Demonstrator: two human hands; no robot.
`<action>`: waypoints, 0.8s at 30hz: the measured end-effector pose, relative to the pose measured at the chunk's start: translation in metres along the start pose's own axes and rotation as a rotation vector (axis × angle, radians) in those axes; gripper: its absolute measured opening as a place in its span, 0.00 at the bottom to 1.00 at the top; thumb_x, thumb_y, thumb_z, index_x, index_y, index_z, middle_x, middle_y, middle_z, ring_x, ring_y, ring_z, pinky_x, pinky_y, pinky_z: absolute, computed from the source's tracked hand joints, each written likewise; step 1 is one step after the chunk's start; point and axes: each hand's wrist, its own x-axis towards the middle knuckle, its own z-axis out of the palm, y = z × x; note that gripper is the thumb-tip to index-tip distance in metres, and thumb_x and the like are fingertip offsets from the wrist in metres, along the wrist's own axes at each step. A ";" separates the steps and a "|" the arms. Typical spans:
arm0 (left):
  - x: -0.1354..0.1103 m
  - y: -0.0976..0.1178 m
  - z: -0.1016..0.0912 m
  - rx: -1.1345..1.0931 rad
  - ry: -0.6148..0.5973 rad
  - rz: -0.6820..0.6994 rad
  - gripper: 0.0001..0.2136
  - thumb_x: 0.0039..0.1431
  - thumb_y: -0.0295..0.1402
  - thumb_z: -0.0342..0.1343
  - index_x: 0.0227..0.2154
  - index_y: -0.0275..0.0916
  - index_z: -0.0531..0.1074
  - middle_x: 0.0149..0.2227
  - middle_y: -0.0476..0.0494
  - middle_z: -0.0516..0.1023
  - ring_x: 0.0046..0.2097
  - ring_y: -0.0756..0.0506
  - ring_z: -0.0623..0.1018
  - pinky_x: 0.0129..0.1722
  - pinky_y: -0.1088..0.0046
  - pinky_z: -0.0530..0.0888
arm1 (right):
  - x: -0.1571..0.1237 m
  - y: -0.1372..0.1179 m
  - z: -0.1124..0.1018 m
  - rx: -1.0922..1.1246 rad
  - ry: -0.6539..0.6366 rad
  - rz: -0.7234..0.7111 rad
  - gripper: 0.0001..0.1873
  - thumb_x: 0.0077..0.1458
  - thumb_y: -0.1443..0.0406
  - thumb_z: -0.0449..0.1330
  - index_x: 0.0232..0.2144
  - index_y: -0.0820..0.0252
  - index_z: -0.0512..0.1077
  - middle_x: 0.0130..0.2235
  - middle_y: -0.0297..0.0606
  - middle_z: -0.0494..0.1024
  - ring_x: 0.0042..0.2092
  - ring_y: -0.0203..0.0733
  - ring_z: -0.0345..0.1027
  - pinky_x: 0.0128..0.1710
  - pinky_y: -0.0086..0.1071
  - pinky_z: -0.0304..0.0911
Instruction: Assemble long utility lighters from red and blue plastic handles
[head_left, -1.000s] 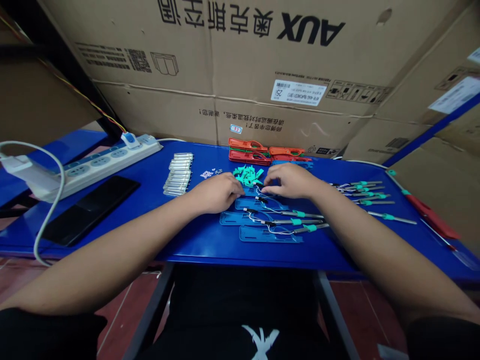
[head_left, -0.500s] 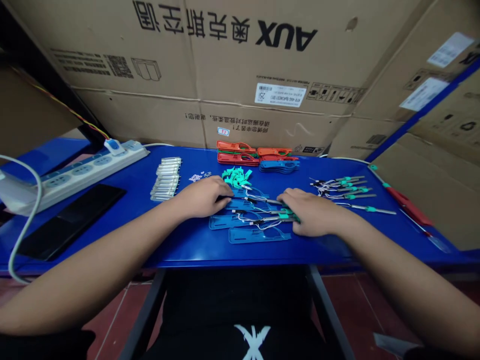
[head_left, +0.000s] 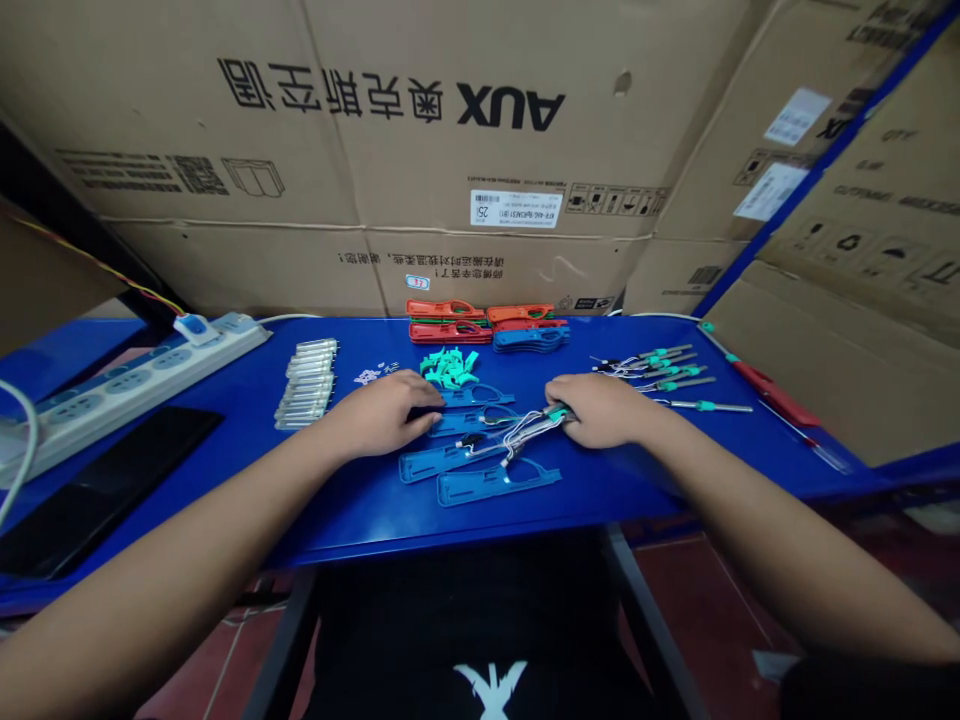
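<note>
My right hand (head_left: 596, 408) is closed around a bundle of thin metal rods with white wires (head_left: 529, 430) and teal clips. The bundle slants over several blue plastic half-shells (head_left: 491, 487), which lie in rows on the blue table. My left hand (head_left: 386, 412) rests at the left ends of the upper shells, its thumb apart from its bent fingers, with nothing visible in it. A heap of small teal plastic pieces (head_left: 450, 368) lies just beyond the left fingertips. More wired rods with teal clips (head_left: 667, 372) lie right of my right hand.
Stacks of red shells (head_left: 450, 332) and blue shells (head_left: 531, 338) stand before the cardboard box (head_left: 360, 170). Glass-like tubes (head_left: 307, 385), a white power strip (head_left: 142, 375) and a black phone-like slab (head_left: 105, 495) are left. A red-handled tool (head_left: 776, 393) lies far right.
My right hand has gathered the wired rods off the blue shells into one bundle, now tilted over them. My left hand stays by the shells. The camera view has shifted slightly.
</note>
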 end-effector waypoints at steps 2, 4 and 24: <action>-0.001 0.000 0.000 0.008 -0.005 0.000 0.16 0.67 0.38 0.49 0.46 0.35 0.78 0.46 0.38 0.82 0.50 0.40 0.77 0.54 0.57 0.73 | -0.008 0.009 -0.013 -0.002 0.037 0.011 0.07 0.46 0.69 0.56 0.32 0.57 0.65 0.35 0.40 0.74 0.35 0.43 0.64 0.32 0.33 0.50; -0.001 -0.001 0.000 0.007 -0.004 0.003 0.16 0.67 0.38 0.49 0.46 0.36 0.78 0.46 0.38 0.82 0.49 0.40 0.78 0.54 0.57 0.72 | -0.017 0.025 -0.027 -0.001 0.063 0.015 0.07 0.45 0.69 0.55 0.30 0.56 0.63 0.33 0.39 0.72 0.33 0.42 0.62 0.31 0.33 0.49; -0.004 0.008 -0.015 -0.053 0.057 -0.115 0.19 0.68 0.42 0.47 0.51 0.39 0.76 0.52 0.39 0.79 0.54 0.40 0.76 0.58 0.55 0.71 | -0.052 0.148 -0.034 -0.045 0.040 0.161 0.29 0.48 0.62 0.60 0.54 0.61 0.69 0.55 0.51 0.73 0.56 0.57 0.67 0.56 0.47 0.62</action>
